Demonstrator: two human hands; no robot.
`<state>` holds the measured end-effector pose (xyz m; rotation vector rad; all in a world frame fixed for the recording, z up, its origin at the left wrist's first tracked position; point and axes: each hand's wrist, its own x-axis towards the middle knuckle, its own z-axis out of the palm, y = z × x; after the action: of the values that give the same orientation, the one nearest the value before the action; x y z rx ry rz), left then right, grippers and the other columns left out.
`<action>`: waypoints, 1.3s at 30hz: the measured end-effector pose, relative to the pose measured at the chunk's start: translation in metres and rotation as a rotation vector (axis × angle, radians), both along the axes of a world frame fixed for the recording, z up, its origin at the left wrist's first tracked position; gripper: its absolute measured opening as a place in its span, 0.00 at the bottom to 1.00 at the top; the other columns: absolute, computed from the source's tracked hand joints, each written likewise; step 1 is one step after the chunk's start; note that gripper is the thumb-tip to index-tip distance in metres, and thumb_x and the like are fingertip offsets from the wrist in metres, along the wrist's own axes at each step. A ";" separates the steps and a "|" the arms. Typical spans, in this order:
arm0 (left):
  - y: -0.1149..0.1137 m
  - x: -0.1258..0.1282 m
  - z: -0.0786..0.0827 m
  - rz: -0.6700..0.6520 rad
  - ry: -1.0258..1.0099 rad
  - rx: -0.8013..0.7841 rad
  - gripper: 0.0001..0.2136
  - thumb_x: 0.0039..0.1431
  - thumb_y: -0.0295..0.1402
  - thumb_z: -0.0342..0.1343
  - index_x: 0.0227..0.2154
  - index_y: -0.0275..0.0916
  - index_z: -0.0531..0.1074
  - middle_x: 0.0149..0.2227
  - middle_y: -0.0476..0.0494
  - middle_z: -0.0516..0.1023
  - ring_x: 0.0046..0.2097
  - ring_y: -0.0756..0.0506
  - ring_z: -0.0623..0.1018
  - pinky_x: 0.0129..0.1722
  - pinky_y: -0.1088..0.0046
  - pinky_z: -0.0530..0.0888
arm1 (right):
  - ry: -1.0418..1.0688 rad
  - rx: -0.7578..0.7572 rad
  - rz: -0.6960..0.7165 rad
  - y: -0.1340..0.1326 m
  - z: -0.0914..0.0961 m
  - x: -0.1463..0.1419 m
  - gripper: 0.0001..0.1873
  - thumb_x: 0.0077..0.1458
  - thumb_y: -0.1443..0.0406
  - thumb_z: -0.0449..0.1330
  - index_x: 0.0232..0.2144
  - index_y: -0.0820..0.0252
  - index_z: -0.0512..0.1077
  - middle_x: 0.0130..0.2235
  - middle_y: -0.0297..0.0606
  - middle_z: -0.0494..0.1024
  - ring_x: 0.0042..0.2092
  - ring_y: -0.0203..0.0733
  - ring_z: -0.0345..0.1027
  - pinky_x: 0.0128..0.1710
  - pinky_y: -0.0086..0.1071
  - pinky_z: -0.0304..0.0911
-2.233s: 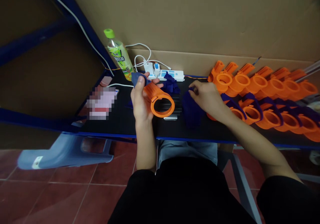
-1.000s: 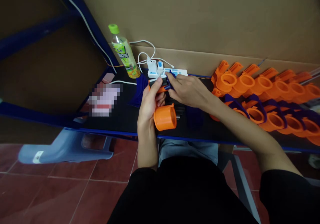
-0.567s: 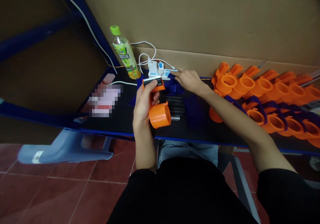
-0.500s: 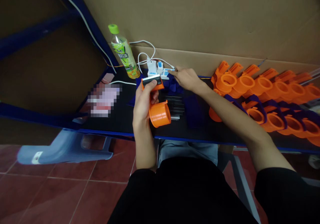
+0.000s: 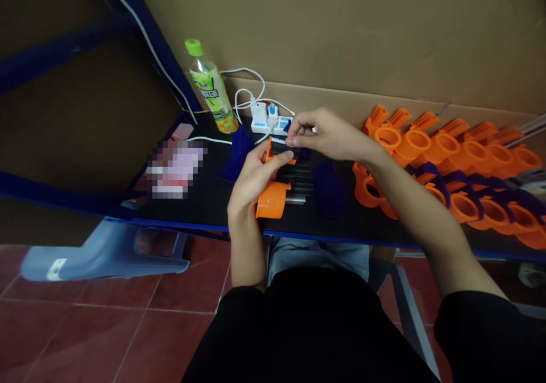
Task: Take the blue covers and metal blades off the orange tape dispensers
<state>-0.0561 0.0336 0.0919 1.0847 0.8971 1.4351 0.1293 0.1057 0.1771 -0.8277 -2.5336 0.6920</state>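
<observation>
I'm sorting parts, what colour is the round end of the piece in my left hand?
The round end is orange, in the head view.

It seems to be a small workshop, set up for making many of one thing. The clearest sign is the rows of identical orange holders [image 5: 416,155] on the right end of the black counter [image 5: 202,206], with dark blue bands [image 5: 430,170] over the front row. A bundle of black bars [image 5: 301,187] lies at the counter's middle. A brown cardboard panel [image 5: 362,36] stands behind the counter, with a power strip [image 5: 281,124] along its back edge. Below the counter are red floor tiles [image 5: 106,337] and a plastic stool [image 5: 85,258].
</observation>
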 end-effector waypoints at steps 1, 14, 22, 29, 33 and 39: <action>-0.001 0.001 0.003 -0.002 -0.018 0.010 0.15 0.53 0.38 0.77 0.32 0.38 0.76 0.23 0.53 0.65 0.22 0.54 0.58 0.20 0.75 0.53 | 0.020 -0.005 -0.017 -0.003 -0.004 0.006 0.11 0.68 0.60 0.63 0.40 0.63 0.78 0.32 0.32 0.74 0.35 0.34 0.61 0.39 0.30 0.57; 0.001 0.000 0.004 0.179 -0.267 0.051 0.22 0.57 0.44 0.75 0.27 0.40 0.66 0.22 0.55 0.54 0.22 0.56 0.50 0.21 0.72 0.43 | -0.050 0.306 -0.253 -0.054 -0.007 0.067 0.10 0.75 0.59 0.57 0.42 0.56 0.75 0.41 0.40 0.80 0.40 0.42 0.71 0.43 0.36 0.63; -0.001 -0.011 0.017 0.131 -0.369 -0.056 0.15 0.68 0.44 0.61 0.30 0.41 0.67 0.20 0.56 0.49 0.21 0.53 0.46 0.19 0.73 0.48 | -0.481 0.457 0.044 -0.093 -0.091 0.013 0.17 0.77 0.66 0.49 0.43 0.59 0.78 0.42 0.46 0.80 0.49 0.47 0.72 0.33 0.37 0.62; 0.004 -0.012 0.017 0.278 -0.430 0.053 0.16 0.66 0.47 0.57 0.29 0.43 0.69 0.20 0.55 0.48 0.20 0.52 0.45 0.18 0.73 0.45 | -0.426 0.369 -0.028 -0.092 -0.116 0.009 0.22 0.74 0.70 0.44 0.40 0.50 0.78 0.43 0.44 0.80 0.50 0.50 0.72 0.34 0.41 0.66; 0.003 -0.012 0.017 0.261 -0.407 0.067 0.16 0.65 0.47 0.61 0.28 0.43 0.68 0.19 0.54 0.50 0.19 0.53 0.46 0.18 0.71 0.45 | -0.389 0.323 -0.034 -0.088 -0.121 0.011 0.21 0.74 0.67 0.46 0.38 0.49 0.78 0.43 0.44 0.80 0.49 0.51 0.73 0.36 0.42 0.68; 0.005 -0.010 0.009 0.273 -0.385 0.064 0.15 0.63 0.44 0.65 0.30 0.40 0.70 0.20 0.57 0.51 0.20 0.55 0.47 0.20 0.72 0.42 | -0.284 0.427 -0.145 -0.079 -0.084 0.024 0.22 0.78 0.53 0.51 0.42 0.58 0.81 0.42 0.45 0.82 0.48 0.48 0.75 0.39 0.40 0.69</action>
<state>-0.0665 0.0388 0.1006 0.7116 0.7414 1.8337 0.1533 0.0268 0.0933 -0.9917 -2.6851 -0.0224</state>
